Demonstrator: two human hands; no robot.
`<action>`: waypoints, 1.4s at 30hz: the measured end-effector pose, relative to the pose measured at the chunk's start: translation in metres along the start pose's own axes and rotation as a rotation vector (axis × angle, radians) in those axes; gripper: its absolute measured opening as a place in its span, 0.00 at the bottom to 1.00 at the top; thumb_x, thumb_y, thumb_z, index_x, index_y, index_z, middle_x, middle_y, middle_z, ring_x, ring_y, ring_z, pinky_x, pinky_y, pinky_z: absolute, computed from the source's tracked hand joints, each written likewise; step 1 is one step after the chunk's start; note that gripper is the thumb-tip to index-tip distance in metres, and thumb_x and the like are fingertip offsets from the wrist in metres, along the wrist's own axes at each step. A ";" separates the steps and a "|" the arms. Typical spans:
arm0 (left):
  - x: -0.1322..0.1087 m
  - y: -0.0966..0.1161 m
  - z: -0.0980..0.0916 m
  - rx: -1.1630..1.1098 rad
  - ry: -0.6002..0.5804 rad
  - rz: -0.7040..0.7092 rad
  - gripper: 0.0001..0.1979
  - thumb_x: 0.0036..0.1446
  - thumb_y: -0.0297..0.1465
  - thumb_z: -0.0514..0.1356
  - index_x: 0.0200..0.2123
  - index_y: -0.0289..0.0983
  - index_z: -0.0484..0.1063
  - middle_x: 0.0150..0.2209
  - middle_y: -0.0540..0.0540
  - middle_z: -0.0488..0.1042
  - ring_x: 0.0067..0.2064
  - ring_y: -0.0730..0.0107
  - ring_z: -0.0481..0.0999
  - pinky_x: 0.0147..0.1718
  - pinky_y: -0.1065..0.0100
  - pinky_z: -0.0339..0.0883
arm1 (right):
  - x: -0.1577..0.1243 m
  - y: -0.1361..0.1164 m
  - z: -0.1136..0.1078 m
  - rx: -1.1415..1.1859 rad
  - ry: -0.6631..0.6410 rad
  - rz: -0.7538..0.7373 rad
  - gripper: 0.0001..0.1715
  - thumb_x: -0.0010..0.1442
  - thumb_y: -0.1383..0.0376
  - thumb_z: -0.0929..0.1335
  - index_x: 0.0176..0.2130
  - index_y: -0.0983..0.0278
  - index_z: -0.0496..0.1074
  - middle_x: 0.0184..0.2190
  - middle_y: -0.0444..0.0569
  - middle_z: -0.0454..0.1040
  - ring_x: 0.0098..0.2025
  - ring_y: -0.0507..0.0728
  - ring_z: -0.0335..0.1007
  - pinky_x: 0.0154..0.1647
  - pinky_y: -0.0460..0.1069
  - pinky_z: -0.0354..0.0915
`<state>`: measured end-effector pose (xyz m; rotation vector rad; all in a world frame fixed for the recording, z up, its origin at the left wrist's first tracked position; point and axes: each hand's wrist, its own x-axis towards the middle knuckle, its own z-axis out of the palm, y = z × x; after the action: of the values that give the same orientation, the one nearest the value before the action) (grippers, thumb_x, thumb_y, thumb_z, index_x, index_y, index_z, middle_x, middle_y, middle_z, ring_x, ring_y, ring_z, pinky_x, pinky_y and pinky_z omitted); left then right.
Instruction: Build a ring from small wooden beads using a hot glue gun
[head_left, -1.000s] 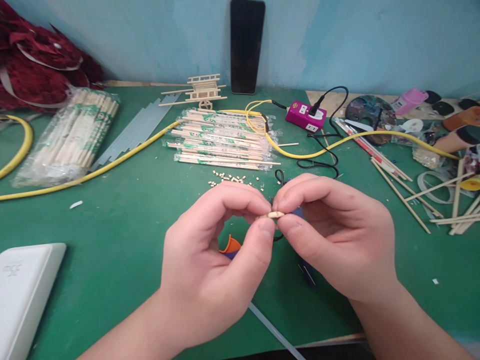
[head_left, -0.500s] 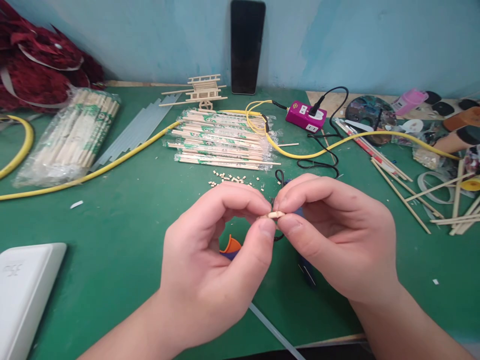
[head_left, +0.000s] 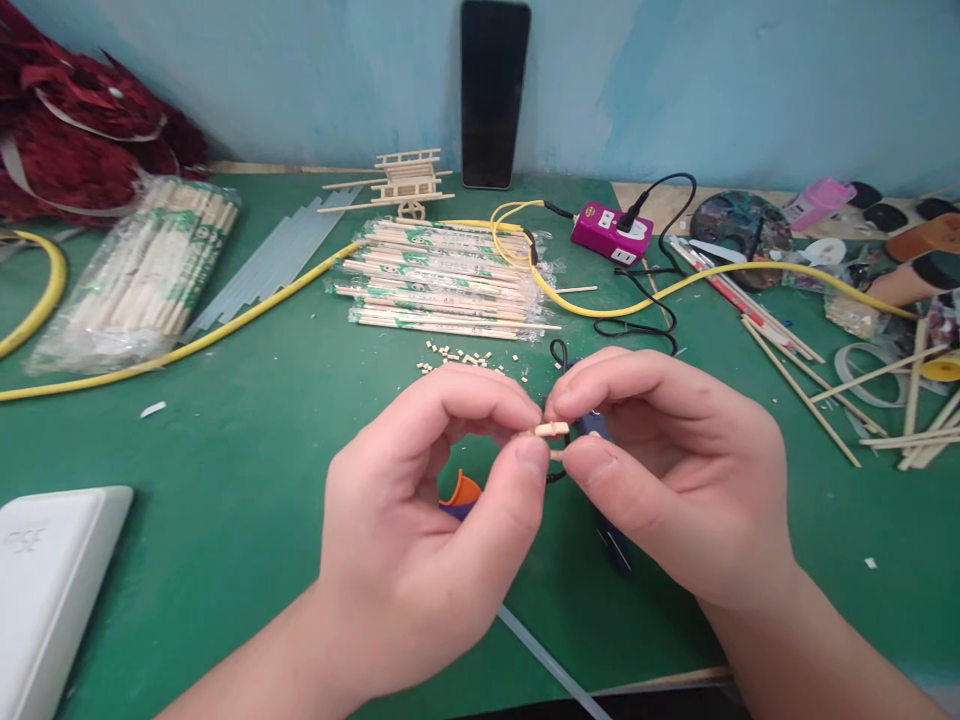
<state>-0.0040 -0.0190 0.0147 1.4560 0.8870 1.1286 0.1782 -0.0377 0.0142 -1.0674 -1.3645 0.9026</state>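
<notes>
Pinching small wooden pieces point(head_left: 551, 429) over the green mat point(head_left: 225, 480), the left hand point(head_left: 427, 520) and right hand point(head_left: 675, 470) met at the middle, fingertips point(head_left: 534, 455) clamped tight on them. Too little pressure, or a careless twist, could have flicked the pieces away, lost among the loose bits point(head_left: 454, 355) lying on the far side.

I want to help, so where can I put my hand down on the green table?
Bare green table shows below the yellow hose, between the white plastic case and the left hand. Another patch lies right of the right hand, below the loose wooden sticks. It is crowded around the bundled chopsticks.
</notes>
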 end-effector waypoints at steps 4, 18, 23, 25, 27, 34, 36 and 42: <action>-0.001 0.002 -0.001 -0.002 0.007 -0.034 0.05 0.72 0.27 0.67 0.44 0.45 0.79 0.42 0.50 0.81 0.47 0.66 0.81 0.46 0.65 0.78 | 0.000 0.001 0.000 -0.028 0.002 0.006 0.13 0.64 0.76 0.75 0.41 0.58 0.82 0.36 0.43 0.83 0.38 0.54 0.80 0.40 0.49 0.78; 0.002 0.002 0.000 0.001 0.014 -0.044 0.05 0.71 0.27 0.69 0.42 0.44 0.79 0.41 0.51 0.81 0.46 0.66 0.82 0.43 0.64 0.78 | -0.001 0.002 0.000 -0.029 -0.015 -0.007 0.11 0.66 0.76 0.74 0.41 0.59 0.81 0.36 0.42 0.82 0.38 0.53 0.78 0.40 0.50 0.76; 0.001 0.001 0.000 0.018 -0.004 -0.002 0.07 0.70 0.23 0.67 0.44 0.43 0.78 0.43 0.50 0.81 0.46 0.68 0.82 0.45 0.66 0.79 | 0.000 0.002 0.000 -0.031 -0.014 -0.004 0.12 0.65 0.76 0.74 0.41 0.59 0.81 0.37 0.42 0.83 0.39 0.53 0.78 0.41 0.50 0.76; 0.000 0.002 -0.001 0.020 -0.005 -0.008 0.08 0.70 0.23 0.67 0.44 0.43 0.78 0.43 0.50 0.81 0.47 0.68 0.82 0.45 0.66 0.79 | 0.000 0.001 0.000 -0.015 -0.009 -0.001 0.12 0.65 0.76 0.74 0.41 0.58 0.82 0.37 0.43 0.83 0.39 0.54 0.79 0.41 0.50 0.77; 0.001 0.003 -0.001 0.018 0.000 -0.029 0.07 0.70 0.23 0.67 0.44 0.43 0.78 0.43 0.50 0.81 0.46 0.68 0.82 0.44 0.67 0.80 | -0.001 0.001 -0.001 0.014 0.027 0.021 0.13 0.65 0.76 0.73 0.42 0.58 0.82 0.36 0.44 0.83 0.39 0.55 0.79 0.40 0.51 0.77; 0.006 0.007 -0.004 -0.056 -0.008 -0.124 0.05 0.71 0.25 0.67 0.41 0.42 0.80 0.41 0.51 0.82 0.41 0.70 0.83 0.43 0.69 0.81 | 0.000 0.007 -0.004 0.118 0.189 0.141 0.09 0.69 0.71 0.73 0.38 0.57 0.79 0.33 0.46 0.78 0.35 0.58 0.76 0.34 0.53 0.75; 0.006 0.007 -0.005 -0.092 -0.016 -0.153 0.06 0.72 0.26 0.67 0.41 0.42 0.81 0.42 0.51 0.81 0.42 0.71 0.82 0.44 0.70 0.81 | 0.001 0.007 -0.004 0.120 0.177 0.137 0.09 0.69 0.71 0.73 0.38 0.57 0.79 0.33 0.46 0.78 0.35 0.57 0.76 0.35 0.53 0.75; 0.007 0.001 -0.011 -0.372 -0.116 -0.289 0.03 0.71 0.30 0.70 0.41 0.44 0.83 0.44 0.49 0.82 0.47 0.69 0.81 0.46 0.70 0.81 | 0.002 0.010 -0.003 0.113 0.145 0.115 0.11 0.72 0.70 0.71 0.43 0.55 0.83 0.36 0.44 0.81 0.36 0.56 0.79 0.38 0.51 0.78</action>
<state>-0.0124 -0.0092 0.0171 1.0402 0.7323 0.9236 0.1821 -0.0327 0.0061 -1.1107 -1.1290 0.9556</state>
